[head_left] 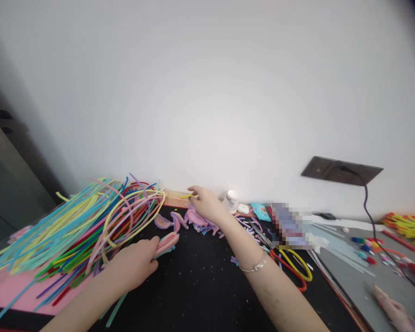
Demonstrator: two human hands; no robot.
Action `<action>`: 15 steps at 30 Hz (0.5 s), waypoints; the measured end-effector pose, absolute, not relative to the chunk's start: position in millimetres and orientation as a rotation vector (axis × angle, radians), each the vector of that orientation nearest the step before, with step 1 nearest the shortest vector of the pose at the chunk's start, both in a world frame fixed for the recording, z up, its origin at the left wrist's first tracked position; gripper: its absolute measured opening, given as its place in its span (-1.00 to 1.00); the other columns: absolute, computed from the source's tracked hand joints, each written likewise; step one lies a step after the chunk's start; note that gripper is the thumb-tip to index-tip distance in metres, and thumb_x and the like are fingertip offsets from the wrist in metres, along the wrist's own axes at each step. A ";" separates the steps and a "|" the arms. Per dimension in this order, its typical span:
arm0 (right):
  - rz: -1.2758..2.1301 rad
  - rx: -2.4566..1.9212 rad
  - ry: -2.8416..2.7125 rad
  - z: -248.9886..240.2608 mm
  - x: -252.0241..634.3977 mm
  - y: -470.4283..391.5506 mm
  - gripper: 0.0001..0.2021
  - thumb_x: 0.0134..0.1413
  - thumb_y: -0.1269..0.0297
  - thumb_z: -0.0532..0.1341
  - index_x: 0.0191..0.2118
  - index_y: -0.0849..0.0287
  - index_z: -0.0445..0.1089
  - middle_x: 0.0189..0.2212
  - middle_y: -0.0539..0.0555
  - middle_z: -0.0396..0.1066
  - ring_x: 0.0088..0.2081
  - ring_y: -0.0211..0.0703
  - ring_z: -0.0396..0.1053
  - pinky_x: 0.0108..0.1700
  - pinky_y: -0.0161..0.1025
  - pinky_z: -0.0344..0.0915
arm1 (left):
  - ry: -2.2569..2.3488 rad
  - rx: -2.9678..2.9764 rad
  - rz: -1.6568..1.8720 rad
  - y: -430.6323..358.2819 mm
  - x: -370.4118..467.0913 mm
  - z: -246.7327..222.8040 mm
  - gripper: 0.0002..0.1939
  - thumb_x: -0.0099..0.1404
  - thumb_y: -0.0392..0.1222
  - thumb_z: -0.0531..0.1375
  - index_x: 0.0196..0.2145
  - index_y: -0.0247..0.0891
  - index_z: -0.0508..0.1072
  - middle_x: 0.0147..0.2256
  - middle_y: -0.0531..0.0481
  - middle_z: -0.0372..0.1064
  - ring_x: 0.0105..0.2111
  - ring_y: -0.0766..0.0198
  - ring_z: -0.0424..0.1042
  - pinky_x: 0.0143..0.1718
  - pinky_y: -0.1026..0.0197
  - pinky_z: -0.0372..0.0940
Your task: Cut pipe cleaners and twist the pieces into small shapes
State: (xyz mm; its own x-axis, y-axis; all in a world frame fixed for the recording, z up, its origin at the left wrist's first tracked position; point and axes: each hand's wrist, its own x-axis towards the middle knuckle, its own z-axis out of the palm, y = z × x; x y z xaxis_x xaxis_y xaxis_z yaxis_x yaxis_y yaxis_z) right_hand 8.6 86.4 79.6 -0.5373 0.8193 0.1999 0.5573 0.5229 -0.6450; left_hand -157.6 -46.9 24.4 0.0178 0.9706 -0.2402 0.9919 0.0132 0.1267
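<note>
My left hand (136,262) is closed around a folded bundle of pink and teal pipe cleaners (167,242), whose looped end sticks out past the thumb. By the wall, my right hand (205,203) reaches to a shallow wooden tray (176,199). Its fingers close on a thin yellow piece (186,197), too small to identify. Just below that hand lie shaped purple and pink pipe-cleaner pieces (196,216). A big heap of multicoloured pipe cleaners (90,226) spreads beyond my left forearm.
Scissors with red and yellow handles (297,267) lie right of my right forearm. A paper cup (231,201), a white case (242,208) and a blue packet (260,211) stand along the wall. A cable (366,203) hangs from the socket; another person's hand (394,306) shows lower right.
</note>
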 end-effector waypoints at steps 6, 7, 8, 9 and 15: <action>1.311 -1.347 -1.555 81.5 78.9 86.5 -0.65 -0.04 0.25 0.06 -0.07 0.11 0.26 -0.14 0.09 0.31 -0.25 -0.22 0.31 -0.25 -0.27 0.24 | 2.027 2.116 -0.044 -36.9 -143.2 13.1 -0.72 0.08 -0.29 -0.03 -0.22 -0.27 0.28 -0.23 -0.15 0.30 -0.30 0.07 0.39 -0.34 0.13 0.20; 1.369 -1.358 -1.517 78.3 84.5 86.8 -0.65 -0.07 0.25 0.08 -0.08 0.10 0.26 -0.15 0.08 0.30 -0.27 -0.24 0.31 -0.26 -0.28 0.24 | 2.073 2.109 -0.048 -33.6 -141.9 13.1 -0.68 0.09 -0.29 -0.03 -0.16 -0.29 0.26 -0.20 -0.17 0.28 -0.31 0.06 0.40 -0.35 0.13 0.20; 1.404 -1.387 -1.496 74.1 88.2 87.5 -0.66 -0.09 0.26 0.09 -0.10 0.09 0.26 -0.18 0.07 0.30 -0.30 -0.26 0.30 -0.28 -0.29 0.23 | 2.112 2.100 -0.054 -30.4 -140.9 13.5 -0.63 0.09 -0.29 -0.04 -0.10 -0.31 0.23 -0.18 -0.20 0.26 -0.32 0.06 0.40 -0.37 0.13 0.20; 1.421 -1.427 -1.489 69.1 90.1 88.7 -0.67 -0.10 0.27 0.10 -0.12 0.09 0.26 -0.22 0.06 0.30 -0.33 -0.27 0.29 -0.31 -0.31 0.23 | 2.137 2.091 -0.061 -27.3 -140.1 13.8 -0.58 0.10 -0.29 -0.04 -0.04 -0.32 0.20 -0.16 -0.22 0.25 -0.32 0.06 0.40 -0.38 0.13 0.21; 1.373 -1.546 -1.556 35.6 76.9 100.2 -0.87 -0.14 0.35 0.09 -0.36 0.16 0.28 -0.53 -0.03 0.23 -0.58 -0.33 0.16 -0.51 -0.33 0.19 | 2.144 2.096 -0.075 -17.2 -139.3 11.1 -0.39 0.09 -0.29 -0.03 0.12 -0.44 -0.02 -0.17 -0.29 0.30 -0.30 0.04 0.40 -0.41 0.17 0.20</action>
